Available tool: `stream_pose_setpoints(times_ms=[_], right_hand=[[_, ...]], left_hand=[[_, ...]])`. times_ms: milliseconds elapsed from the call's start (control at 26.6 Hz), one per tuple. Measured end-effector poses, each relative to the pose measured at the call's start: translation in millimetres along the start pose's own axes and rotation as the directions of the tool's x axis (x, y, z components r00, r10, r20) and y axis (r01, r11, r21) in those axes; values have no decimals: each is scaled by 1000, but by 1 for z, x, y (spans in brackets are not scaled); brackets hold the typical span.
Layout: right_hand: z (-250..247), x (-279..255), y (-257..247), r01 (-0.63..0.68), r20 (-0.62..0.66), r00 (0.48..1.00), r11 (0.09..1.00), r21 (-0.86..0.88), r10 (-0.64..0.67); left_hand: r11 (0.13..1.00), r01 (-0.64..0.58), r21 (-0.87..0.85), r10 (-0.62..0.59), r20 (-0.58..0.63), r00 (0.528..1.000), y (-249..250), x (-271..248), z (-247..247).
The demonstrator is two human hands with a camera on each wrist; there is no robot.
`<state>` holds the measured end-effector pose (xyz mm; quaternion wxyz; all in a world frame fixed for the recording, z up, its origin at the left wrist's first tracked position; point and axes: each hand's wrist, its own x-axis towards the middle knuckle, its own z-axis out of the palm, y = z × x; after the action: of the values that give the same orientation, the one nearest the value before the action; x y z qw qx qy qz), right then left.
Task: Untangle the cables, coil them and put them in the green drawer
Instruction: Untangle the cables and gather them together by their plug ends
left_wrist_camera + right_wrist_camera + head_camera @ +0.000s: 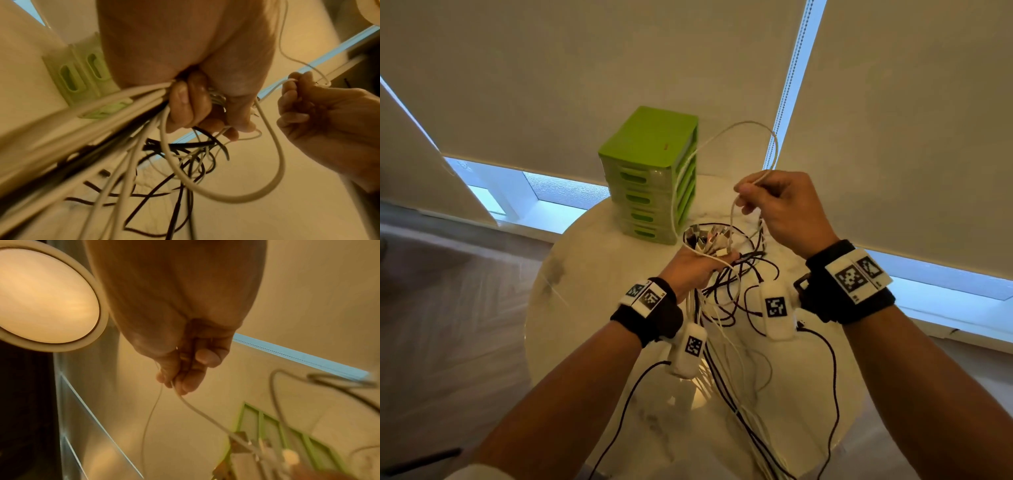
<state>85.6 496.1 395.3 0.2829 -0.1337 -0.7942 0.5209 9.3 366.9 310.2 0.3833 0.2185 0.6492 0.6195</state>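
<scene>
My left hand grips a bundle of white and black cables above the round table, plug ends fanned out past the fingers. Tangled strands hang from it down onto the table. My right hand, raised higher and to the right, pinches a single white cable that loops up in an arc and runs back down to the bundle. The green drawer unit stands behind the hands with its drawers closed.
The white marble table has its curved edge at the left and front. Window blinds hang close behind the drawer unit. Black cords from the wrist cameras trail over the table's near side. A round ceiling lamp shows in the right wrist view.
</scene>
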Motion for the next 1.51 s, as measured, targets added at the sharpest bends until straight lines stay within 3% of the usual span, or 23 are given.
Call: stream_pose_setpoints(times_ms=[113, 188, 301, 414, 602, 715, 828, 1017, 1130, 1243, 1280, 1393, 1468, 1506], right_hand=[[2, -7, 4, 20, -53, 998, 994, 110, -14], [4, -18, 24, -11, 64, 998, 999, -41, 14], [0, -36, 56, 70, 211, 977, 915, -397, 17], [-14, -46, 77, 43, 196, 980, 913, -405, 41], [-37, -43, 80, -77, -19, 997, 967, -244, 75], [-24, -39, 72, -44, 71, 995, 970, -241, 63], [-4, -39, 65, 38, 162, 987, 957, -287, 9], [-7, -25, 60, 13, 15, 1000, 989, -147, -11], [-5, -21, 60, 21, -82, 996, 992, -124, -31], [3, -36, 65, -56, -343, 937, 937, -344, -70], [9, -45, 68, -97, -365, 927, 891, -443, -80], [28, -59, 77, -214, -274, 958, 840, -499, 81], [25, -54, 76, -391, -212, 916, 877, -278, 341], [24, -51, 72, -478, -111, 878, 864, -157, 465]], left_hand=[[996, 69, -59, -68, 19, 998, 1, 2, 1], [967, 136, -216, -138, 3, 990, 0, 5, -4], [903, 147, -405, -176, -35, 984, 2, 7, -12], [852, 122, -509, -178, -62, 982, 1, 7, -16], [880, 101, -465, -208, -185, 960, 0, 9, -18], [930, 69, -361, -157, -222, 962, 3, 13, -8], [991, 11, -134, -32, -160, 987, 4, 10, 6], [991, 71, -112, -72, -6, 997, 2, 9, 3], [999, 47, -20, -48, -18, 999, 1, 11, 8], [987, 62, -145, -79, -114, 990, 0, 15, 11], [969, 80, -235, -115, -141, 983, 0, 16, 10], [896, 123, -426, -194, -128, 972, -1, 18, 10], [827, 139, -545, -216, -80, 973, 0, 16, 8], [799, 155, -582, -223, -47, 974, 1, 15, 6]])
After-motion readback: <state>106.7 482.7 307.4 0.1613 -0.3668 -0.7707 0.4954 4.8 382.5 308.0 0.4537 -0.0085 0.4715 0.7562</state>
